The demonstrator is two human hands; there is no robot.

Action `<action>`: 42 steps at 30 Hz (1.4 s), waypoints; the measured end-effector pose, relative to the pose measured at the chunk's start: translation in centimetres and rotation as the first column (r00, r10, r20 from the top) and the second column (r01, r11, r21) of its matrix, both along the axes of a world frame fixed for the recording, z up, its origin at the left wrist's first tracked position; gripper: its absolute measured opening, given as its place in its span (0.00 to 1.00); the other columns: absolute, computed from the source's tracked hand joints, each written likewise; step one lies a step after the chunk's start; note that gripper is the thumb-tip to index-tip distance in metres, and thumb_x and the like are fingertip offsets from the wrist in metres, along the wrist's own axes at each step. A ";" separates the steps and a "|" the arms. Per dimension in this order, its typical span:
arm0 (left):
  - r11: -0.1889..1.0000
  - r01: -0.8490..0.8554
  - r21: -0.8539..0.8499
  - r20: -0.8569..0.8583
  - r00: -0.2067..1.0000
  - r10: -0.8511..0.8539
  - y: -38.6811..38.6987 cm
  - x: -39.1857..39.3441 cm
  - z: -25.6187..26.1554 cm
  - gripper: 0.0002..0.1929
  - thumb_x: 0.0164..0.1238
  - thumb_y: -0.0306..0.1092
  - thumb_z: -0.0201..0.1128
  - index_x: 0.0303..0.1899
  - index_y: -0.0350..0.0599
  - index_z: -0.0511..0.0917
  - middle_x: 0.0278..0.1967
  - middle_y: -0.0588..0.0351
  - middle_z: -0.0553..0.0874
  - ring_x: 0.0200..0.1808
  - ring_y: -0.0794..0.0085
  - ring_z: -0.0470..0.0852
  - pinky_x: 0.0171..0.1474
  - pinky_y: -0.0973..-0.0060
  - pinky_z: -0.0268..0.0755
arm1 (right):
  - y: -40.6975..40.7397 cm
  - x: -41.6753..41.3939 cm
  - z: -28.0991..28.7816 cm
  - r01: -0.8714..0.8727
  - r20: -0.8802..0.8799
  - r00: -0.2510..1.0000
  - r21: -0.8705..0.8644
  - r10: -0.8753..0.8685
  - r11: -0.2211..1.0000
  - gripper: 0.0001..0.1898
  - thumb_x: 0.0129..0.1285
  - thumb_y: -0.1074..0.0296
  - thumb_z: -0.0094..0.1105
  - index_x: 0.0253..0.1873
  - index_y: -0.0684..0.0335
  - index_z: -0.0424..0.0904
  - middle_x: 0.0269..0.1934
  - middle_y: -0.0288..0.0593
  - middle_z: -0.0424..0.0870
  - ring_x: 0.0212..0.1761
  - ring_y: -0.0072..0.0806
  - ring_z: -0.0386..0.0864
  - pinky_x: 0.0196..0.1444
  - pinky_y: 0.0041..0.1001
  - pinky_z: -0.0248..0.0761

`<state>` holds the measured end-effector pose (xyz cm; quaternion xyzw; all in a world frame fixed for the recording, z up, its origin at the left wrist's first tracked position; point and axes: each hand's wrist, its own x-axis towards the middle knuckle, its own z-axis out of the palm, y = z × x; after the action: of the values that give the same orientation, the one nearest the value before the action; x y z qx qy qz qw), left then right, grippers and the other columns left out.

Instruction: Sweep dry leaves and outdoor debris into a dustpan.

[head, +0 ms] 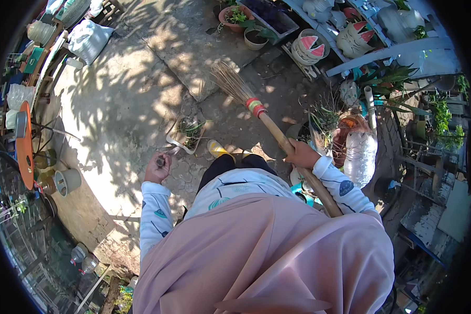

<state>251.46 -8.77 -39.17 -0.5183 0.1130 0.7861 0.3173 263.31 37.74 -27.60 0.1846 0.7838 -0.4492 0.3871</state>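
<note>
My right hand is wrapped around the wooden handle of a stick broom. The bristles point away from me over the paving, bound with red and yellow bands. On the left, my left hand grips a rod-like handle, seen end-on. It appears to belong to the dustpan just beyond that hand, close to the ground. Green leaves and dry plant scraps lie in the dustpan. My feet, in yellow-and-white footwear, stand just behind it.
Potted plants and cat-shaped planters line the far right. Close on my right are a bundle of twigs and a large clear plastic bottle. A pale bucket, an orange round board and a white sack stand left.
</note>
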 end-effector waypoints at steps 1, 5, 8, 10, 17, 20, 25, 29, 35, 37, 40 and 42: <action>1.000 0.010 0.005 -0.004 1.000 -0.010 -0.3 0.7 0.0 0.06 0.50 0.24 0.53 0.22 0.33 0.66 0.22 0.52 0.71 0.24 0.73 0.74 0.26 0.86 0.76 | 1.3 0.5 -1.0 0.010 -0.004 1.000 0.005 -0.010 1.000 0.25 0.40 0.69 0.58 0.46 0.68 0.64 0.25 0.49 0.76 0.23 0.33 0.77 0.26 0.30 0.70; 0.999 -0.036 -0.015 -0.046 0.998 0.035 0.3 2.7 1.3 0.06 0.51 0.26 0.52 0.24 0.32 0.66 0.23 0.52 0.70 0.24 0.73 0.74 0.25 0.87 0.75 | 7.6 2.1 -8.7 0.080 -0.283 0.953 0.579 0.108 0.811 0.17 0.41 0.68 0.56 0.38 0.68 0.68 0.23 0.49 0.76 0.21 0.38 0.76 0.27 0.31 0.69; 1.000 -0.021 -0.012 0.067 0.998 0.022 1.6 3.6 1.2 0.06 0.50 0.25 0.52 0.24 0.32 0.66 0.23 0.52 0.70 0.23 0.73 0.73 0.25 0.86 0.76 | 11.5 0.8 -13.9 0.238 -0.145 0.971 0.475 -0.191 0.847 0.17 0.40 0.67 0.56 0.36 0.69 0.70 0.27 0.52 0.77 0.28 0.40 0.77 0.33 0.33 0.70; 1.000 0.003 -0.026 0.014 1.000 -0.003 2.8 3.9 0.8 0.06 0.50 0.25 0.52 0.25 0.32 0.66 0.23 0.53 0.70 0.23 0.74 0.73 0.25 0.85 0.76 | 11.8 1.5 -17.3 0.203 -0.098 0.979 0.460 -0.178 0.865 0.17 0.40 0.66 0.56 0.36 0.69 0.71 0.28 0.53 0.77 0.29 0.41 0.78 0.33 0.33 0.71; 1.000 -0.008 -0.012 -0.030 1.000 0.008 5.4 4.0 -1.7 0.06 0.51 0.26 0.53 0.23 0.35 0.66 0.22 0.55 0.70 0.23 0.73 0.74 0.25 0.84 0.76 | 5.8 8.5 -6.3 -0.208 -0.137 0.956 0.313 0.261 0.927 0.23 0.40 0.66 0.58 0.44 0.69 0.66 0.22 0.51 0.76 0.21 0.36 0.77 0.26 0.32 0.70; 0.987 -0.046 -0.154 -0.090 0.995 0.032 5.5 3.9 -1.8 0.06 0.52 0.26 0.54 0.23 0.35 0.66 0.21 0.54 0.71 0.23 0.72 0.74 0.25 0.83 0.75 | 4.6 8.3 -0.9 -0.127 -0.088 0.983 0.294 0.159 0.947 0.30 0.43 0.68 0.56 0.54 0.67 0.61 0.26 0.56 0.76 0.26 0.42 0.76 0.30 0.34 0.68; 0.985 -0.080 -0.154 -0.074 0.995 0.070 5.7 4.3 -4.0 0.06 0.52 0.24 0.55 0.23 0.36 0.67 0.20 0.54 0.73 0.22 0.70 0.75 0.25 0.81 0.76 | 7.3 2.8 -5.2 0.023 -0.183 0.980 0.497 0.079 0.867 0.22 0.44 0.71 0.53 0.48 0.66 0.63 0.34 0.59 0.75 0.37 0.50 0.74 0.37 0.37 0.69; 0.986 -0.085 -0.144 -0.023 0.996 0.083 7.6 3.9 -4.2 0.05 0.51 0.23 0.56 0.22 0.36 0.67 0.19 0.55 0.73 0.21 0.70 0.75 0.26 0.78 0.76 | 10.6 -3.9 -12.0 0.000 -0.121 0.988 0.603 0.091 0.798 0.19 0.37 0.64 0.61 0.38 0.66 0.73 0.33 0.51 0.78 0.36 0.41 0.77 0.37 0.32 0.72; 0.968 -0.095 -0.231 -0.140 0.988 0.064 8.8 4.9 -3.8 0.05 0.50 0.23 0.56 0.22 0.37 0.68 0.19 0.55 0.74 0.22 0.70 0.76 0.27 0.76 0.76 | 3.8 0.6 -17.7 -0.256 -0.123 0.917 0.547 0.379 0.797 0.24 0.41 0.65 0.56 0.45 0.71 0.67 0.30 0.57 0.77 0.34 0.46 0.77 0.36 0.35 0.71; 0.978 -0.064 -0.198 -0.109 0.993 0.043 8.1 4.9 -3.8 0.04 0.51 0.24 0.56 0.22 0.38 0.69 0.19 0.55 0.75 0.21 0.70 0.76 0.27 0.77 0.76 | -0.1 4.0 -15.0 -0.390 -0.080 0.872 0.481 0.483 0.785 0.27 0.42 0.68 0.54 0.49 0.72 0.61 0.29 0.60 0.76 0.34 0.48 0.76 0.36 0.37 0.70; 0.963 -0.116 -0.243 -0.135 0.987 0.085 8.5 5.1 -3.2 0.03 0.52 0.25 0.55 0.25 0.38 0.69 0.20 0.56 0.75 0.20 0.70 0.76 0.27 0.76 0.76 | -2.2 8.4 -10.7 -0.408 -0.107 0.880 0.328 0.462 0.852 0.29 0.41 0.68 0.54 0.51 0.72 0.59 0.28 0.61 0.75 0.32 0.50 0.75 0.35 0.39 0.69; 0.965 -0.162 -0.206 -0.158 0.979 0.130 7.5 6.0 -3.5 0.03 0.52 0.25 0.55 0.25 0.38 0.69 0.20 0.56 0.74 0.21 0.71 0.76 0.27 0.76 0.76 | -3.3 10.7 -6.9 -0.445 -0.109 0.862 0.307 0.496 0.841 0.30 0.41 0.68 0.53 0.52 0.72 0.58 0.29 0.61 0.75 0.32 0.51 0.75 0.35 0.40 0.69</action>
<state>257.46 -1.22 -42.71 -0.4988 0.1822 0.8255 0.1910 273.98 34.47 -34.48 -0.0052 0.8911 -0.2434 0.3829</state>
